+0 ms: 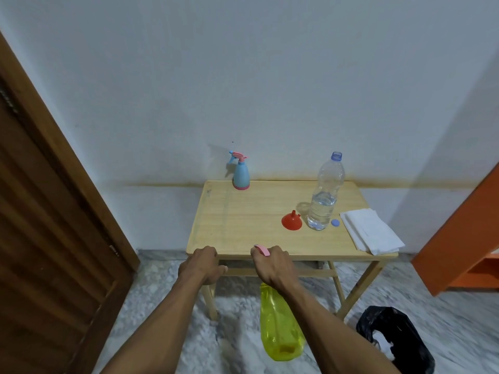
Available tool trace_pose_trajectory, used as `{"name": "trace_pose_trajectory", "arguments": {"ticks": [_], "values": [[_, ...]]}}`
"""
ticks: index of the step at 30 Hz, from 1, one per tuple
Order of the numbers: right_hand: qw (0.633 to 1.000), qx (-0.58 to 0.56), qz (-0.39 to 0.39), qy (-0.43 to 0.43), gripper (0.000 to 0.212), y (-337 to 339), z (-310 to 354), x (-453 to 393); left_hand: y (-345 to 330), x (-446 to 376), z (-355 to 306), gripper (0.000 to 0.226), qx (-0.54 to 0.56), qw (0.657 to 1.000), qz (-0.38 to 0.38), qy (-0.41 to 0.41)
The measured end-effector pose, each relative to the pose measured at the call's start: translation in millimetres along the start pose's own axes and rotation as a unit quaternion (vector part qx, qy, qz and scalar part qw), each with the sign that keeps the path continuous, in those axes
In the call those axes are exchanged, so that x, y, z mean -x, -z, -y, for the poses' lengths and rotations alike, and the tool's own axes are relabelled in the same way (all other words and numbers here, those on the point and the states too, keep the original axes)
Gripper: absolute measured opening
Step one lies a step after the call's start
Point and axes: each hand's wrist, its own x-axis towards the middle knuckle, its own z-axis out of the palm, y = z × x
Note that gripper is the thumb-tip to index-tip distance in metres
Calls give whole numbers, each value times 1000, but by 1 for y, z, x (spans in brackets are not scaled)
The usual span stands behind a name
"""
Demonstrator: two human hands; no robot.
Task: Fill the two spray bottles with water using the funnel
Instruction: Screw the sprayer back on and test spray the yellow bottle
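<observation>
Yellow bottle in the right hand, hanging below the table's near edge; funnel and water lie beyond and to the right.

The right hand (272,263) is curled round the pink spray head of a translucent yellow plastic spray bottle (279,327), whose long axis runs down toward the floor, body below the edge of the pale wooden table (243,225). The left hand (205,263) is curled loosely at the near edge; whether it grips anything I cannot tell. Farther in, right of the right hand, an orange plastic funnel (292,220) sits wide mouth down, just beside an uncapped clear plastic water bottle (325,195), partly full. The small blue spray bottle with a pink trigger (240,174) stands at the far edge. The right hand is nearer the funnel.
</observation>
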Motion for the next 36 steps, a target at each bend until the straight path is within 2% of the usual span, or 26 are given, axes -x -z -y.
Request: {"name": "trace_pose_trajectory", "arguments": {"ticks": [10, 15, 18, 21, 24, 27, 30, 36], "values": [[999, -36, -29, 11, 53, 9, 0, 1, 2, -4, -1, 41, 14, 1000, -5, -9], [989, -123, -77, 30, 52, 26, 5, -1, 3, -11, -10, 56, 93, 995, 1, -26], [972, -199, -112, 61, 52, 42, 16, 2, 2, -13, -23, 52, 190, 979, -23, -69], [955, -249, -138, 83, 52, 57, 31, 2, 2, -10, -41, 45, 300, 946, -46, -115], [938, -288, -158, 114, 56, 72, 42, -3, 4, -8, -56, 51, 353, 919, -24, -173], [927, -300, -173, 146, 57, 84, 49, -12, 6, -12, -66, 71, 374, 899, 32, -226], [923, -304, -178, 154, 48, 92, 56, -25, 8, -21, -77, 87, 369, 892, 53, -257], [930, -307, -135, 151, 38, 99, 62, -64, 8, -51, -99, 76, 363, 887, 42, -281]]}}
